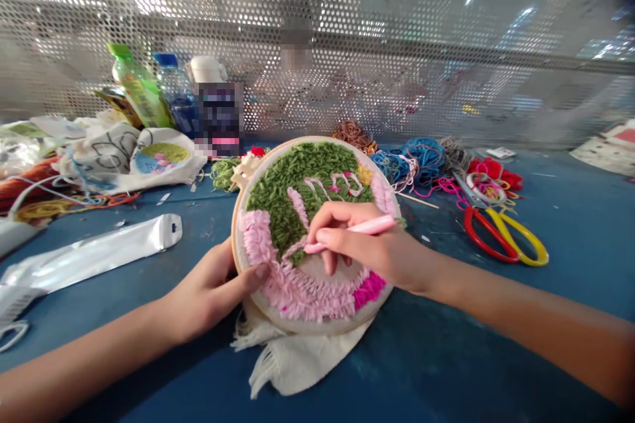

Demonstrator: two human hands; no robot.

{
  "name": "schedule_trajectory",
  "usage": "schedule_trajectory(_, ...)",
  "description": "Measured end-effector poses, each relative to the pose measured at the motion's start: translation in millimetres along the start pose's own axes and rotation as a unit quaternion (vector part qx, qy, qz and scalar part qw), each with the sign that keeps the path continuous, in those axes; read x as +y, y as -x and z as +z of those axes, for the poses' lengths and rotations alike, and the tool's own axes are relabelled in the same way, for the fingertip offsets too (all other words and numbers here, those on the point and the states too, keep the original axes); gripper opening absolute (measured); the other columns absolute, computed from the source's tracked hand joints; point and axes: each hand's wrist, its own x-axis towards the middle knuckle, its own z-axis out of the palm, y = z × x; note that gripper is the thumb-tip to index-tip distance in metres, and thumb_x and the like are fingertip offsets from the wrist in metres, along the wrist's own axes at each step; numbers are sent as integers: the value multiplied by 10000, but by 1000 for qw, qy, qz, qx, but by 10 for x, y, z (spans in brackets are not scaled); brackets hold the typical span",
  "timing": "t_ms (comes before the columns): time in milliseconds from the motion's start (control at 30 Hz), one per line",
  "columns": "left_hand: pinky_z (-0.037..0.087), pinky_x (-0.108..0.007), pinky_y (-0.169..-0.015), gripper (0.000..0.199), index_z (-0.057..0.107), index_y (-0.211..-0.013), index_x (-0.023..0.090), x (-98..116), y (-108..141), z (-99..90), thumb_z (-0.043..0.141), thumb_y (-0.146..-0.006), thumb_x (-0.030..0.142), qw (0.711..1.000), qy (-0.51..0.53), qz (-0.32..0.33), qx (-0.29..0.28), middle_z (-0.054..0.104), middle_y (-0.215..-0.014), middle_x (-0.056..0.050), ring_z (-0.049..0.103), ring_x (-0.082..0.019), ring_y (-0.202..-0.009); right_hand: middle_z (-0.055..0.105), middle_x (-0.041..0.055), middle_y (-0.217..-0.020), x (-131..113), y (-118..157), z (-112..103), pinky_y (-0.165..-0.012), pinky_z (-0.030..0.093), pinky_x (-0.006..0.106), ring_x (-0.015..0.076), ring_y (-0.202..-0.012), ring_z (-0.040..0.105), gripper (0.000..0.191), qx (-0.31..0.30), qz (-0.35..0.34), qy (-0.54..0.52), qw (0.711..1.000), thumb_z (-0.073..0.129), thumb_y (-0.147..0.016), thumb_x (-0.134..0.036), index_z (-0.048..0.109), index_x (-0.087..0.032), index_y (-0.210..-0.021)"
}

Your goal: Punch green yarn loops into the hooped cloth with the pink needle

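If your left hand point(211, 284) slackens, the hoop point(236, 218) could swing or dip, since it leans at a tilt and the right hand point(357, 238) seems to give it no firm support. A jerk of the pink tool point(373, 225) could drag out the pale pink strand point(296, 251) near its tip, because that yarn lies loosely across the hoop's face. Your left thumb sits near that tip, so a slip toward the hoop's lower left edge could jab it. The frayed cloth point(310, 360) hanging below the hoop might also catch or unravel if it gets tugged.

The hoop stands in front of you, between your hands. Your left hand is closed on its lower left edge, thumb flat on the front beside the pink loops point(310, 301); the other fingers go behind the hoop and you cannot see how tightly they grip. Your right hand hangs over the hoop's middle, thumb and fingers pinched together around the pink tool, whose tip points toward the hoop's left side. Whether the tip pierces the fabric, I cannot tell. The scissors point(506, 241) lie well apart, right of the hoop.
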Motion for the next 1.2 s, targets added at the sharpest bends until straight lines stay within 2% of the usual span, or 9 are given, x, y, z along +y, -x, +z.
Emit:
schedule_trajectory(133, 539, -288, -892, 454, 591, -1281, 203, 23, -69, 5, 662, -867, 378, 998, 45, -32, 14, 714, -1224, -58, 644, -282, -1114, 625, -1, -547, 81, -9, -99, -472, 386, 224, 118, -506, 579, 132, 49, -19, -93, 994, 536, -837, -237, 623, -158, -777)
schedule_trajectory(200, 540, -301, -888, 437, 619, -1253, 210, 49, -80, 4, 675, -853, 377, 997, 57, -41, 35, 724, -1206, -58, 654, -289, -1098, 613, -6, -522, 166, -26, -137, -454, 393, 229, 116, -464, 560, 132, 68, -28, -135, 988, 537, -825, -239, 627, -163, -765)
schedule_trajectory(300, 550, -327, -869, 400, 660, -1208, 214, 94, -76, -15, 678, -843, 376, 998, 48, -42, 22, 742, -1167, -64, 676, -298, -1047, 616, -8, -509, 328, -45, -175, -464, 403, 230, 114, -451, 558, 144, 86, -41, -184, 978, 534, -843, -237, 639, -167, -774)
schedule_trajectory(467, 539, -307, -852, 394, 677, -1189, 216, 120, -59, -52, 689, -827, 371, 996, 52, -48, 49, 761, -1120, -57, 680, -293, -1029, 647, -2, -549, 474, -49, -144, -501, 406, 230, 114, -486, 587, 143, 61, -65, -222, 971, 540, -861, -229, 655, -163, -809)
schedule_trajectory(700, 529, -299, -873, 372, 669, -1182, 213, 103, -50, -16, 673, -840, 359, 997, 67, -28, 33, 741, -1167, -40, 664, -280, -1050, 651, -1, -585, 359, -64, -33, -498, 356, 219, 102, -515, 584, 133, 34, -72, -218, 973, 552, -866, -252, 644, -166, -822)
schedule_trajectory(967, 548, -308, -829, 423, 641, -1200, 204, 181, 21, 67, 699, -820, 382, 992, 87, -74, 46, 753, -1109, -62, 684, -276, -974, 636, -2, -613, 330, -55, 6, -487, 361, 217, 113, -543, 583, 151, 11, -63, -123, 990, 504, -900, -254, 620, -174, -846)
schedule_trajectory(1067, 559, -293, -791, 384, 648, -1177, 196, 178, 15, 139, 658, -857, 409, 996, 75, -53, 14, 752, -1101, -62, 692, -259, -921, 642, 0, -714, 300, -65, 78, -538, 400, 229, 118, -611, 589, 125, -4, -105, 1, 994, 503, -901, -235, 614, -192, -866)
schedule_trajectory(1133, 563, -292, -767, 403, 634, -1192, 188, 148, -21, 196, 645, -867, 426, 996, 76, -37, 8, 750, -1098, -65, 696, -256, -894, 633, -5, -738, 287, -87, 113, -590, 407, 246, 118, -634, 565, 92, -1, -146, 110, 983, 523, -875, -203, 609, -201, -842)
schedule_trajectory(1200, 561, -289, -766, 440, 603, -1231, 188, 111, -81, 238, 655, -862, 422, 994, 93, -44, 21, 746, -1109, -63, 697, -257, -903, 612, -17, -699, 290, -113, 107, -586, 396, 246, 112, -607, 538, 89, 7, -144, 134, 980, 528, -866, -196, 601, -201, -815)
